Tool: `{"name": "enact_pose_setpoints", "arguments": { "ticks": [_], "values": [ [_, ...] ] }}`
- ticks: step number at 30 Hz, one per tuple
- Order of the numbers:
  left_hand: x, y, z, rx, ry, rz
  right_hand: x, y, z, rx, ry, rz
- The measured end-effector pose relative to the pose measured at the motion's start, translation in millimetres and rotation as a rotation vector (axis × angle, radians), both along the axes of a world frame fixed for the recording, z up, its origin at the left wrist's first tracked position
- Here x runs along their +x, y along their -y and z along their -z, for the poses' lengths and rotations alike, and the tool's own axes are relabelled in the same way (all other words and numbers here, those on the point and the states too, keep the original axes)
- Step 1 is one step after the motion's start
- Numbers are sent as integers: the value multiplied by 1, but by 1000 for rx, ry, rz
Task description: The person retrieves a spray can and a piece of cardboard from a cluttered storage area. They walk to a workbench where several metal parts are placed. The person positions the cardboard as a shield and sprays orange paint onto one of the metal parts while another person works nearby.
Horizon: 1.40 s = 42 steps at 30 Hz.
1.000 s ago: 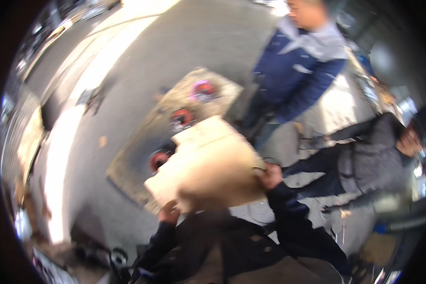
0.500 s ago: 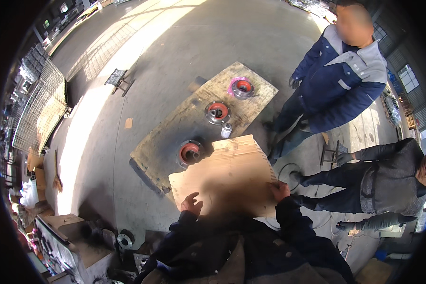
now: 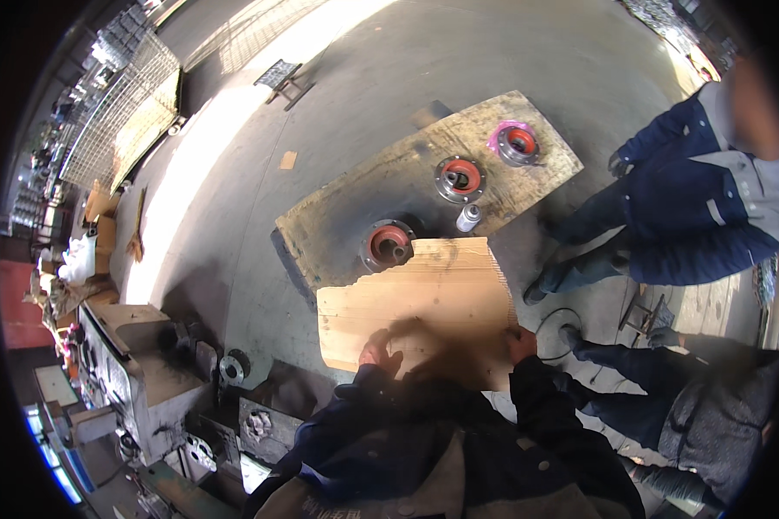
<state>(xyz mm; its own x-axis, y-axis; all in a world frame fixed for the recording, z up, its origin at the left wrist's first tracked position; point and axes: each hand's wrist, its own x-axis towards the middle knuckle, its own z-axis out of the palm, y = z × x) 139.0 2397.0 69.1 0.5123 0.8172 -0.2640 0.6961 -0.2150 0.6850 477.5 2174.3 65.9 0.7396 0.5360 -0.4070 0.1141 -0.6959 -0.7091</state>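
Observation:
A torn-edged brown cardboard sheet (image 3: 424, 290) lies in front of me, overlapping the near part of a worn board-topped table. My right hand (image 3: 519, 344) is closed round its right edge. My left hand (image 3: 379, 355) is over the near left part of the sheet, thumb and fingers apart; whether it presses on the cardboard is hard to see. Just beyond the sheet's upper left edge sits a round flanged metal part with a red inside (image 3: 388, 246). Two similar parts, a middle one (image 3: 460, 179) and a far one (image 3: 518, 143) on pink plastic, stand farther along.
A white bottle (image 3: 468, 218) stands on the table (image 3: 355, 208) beyond the cardboard. One person (image 3: 692, 190) stands at the right; another person (image 3: 710, 406) is nearer me. Machinery (image 3: 160, 372) fills the lower left. A small stand (image 3: 279, 80), broom (image 3: 137, 229) and mesh cage (image 3: 121, 112) are farther off.
My view has swung left, so the table and people appear farther right. My left hand has moved inward from the sheet's near left edge. The right hand keeps its hold.

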Motion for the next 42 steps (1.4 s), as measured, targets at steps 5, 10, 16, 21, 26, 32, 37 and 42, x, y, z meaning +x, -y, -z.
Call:
{"name": "enact_pose_setpoints", "arguments": {
  "ticks": [5, 10, 16, 21, 26, 32, 37, 42],
  "values": [
    [17, 17, -13, -37, -74, -44, 8, -7, 28, 51, -113, -22],
    [46, -7, -33, 22, -90, -71, 29, -46, 47, 145, -111, -18],
    [79, -92, -31, 281, -18, -32, 52, -162, 37, 353, -139, -89],
    [95, -175, 12, 418, -73, 62, 66, -259, 57, 355, -131, -147],
    [103, -218, 70, 191, -149, 105, 52, -291, 124, 204, -82, -21],
    [113, -227, 104, 284, -165, 79, 33, -270, 149, -90, 181, -38],
    [117, -232, 112, 262, -178, 67, 22, -277, 143, 71, 98, 84],
    [117, -233, 114, 185, -162, 54, 20, -287, 131, 132, 76, 95]
  ]
}}
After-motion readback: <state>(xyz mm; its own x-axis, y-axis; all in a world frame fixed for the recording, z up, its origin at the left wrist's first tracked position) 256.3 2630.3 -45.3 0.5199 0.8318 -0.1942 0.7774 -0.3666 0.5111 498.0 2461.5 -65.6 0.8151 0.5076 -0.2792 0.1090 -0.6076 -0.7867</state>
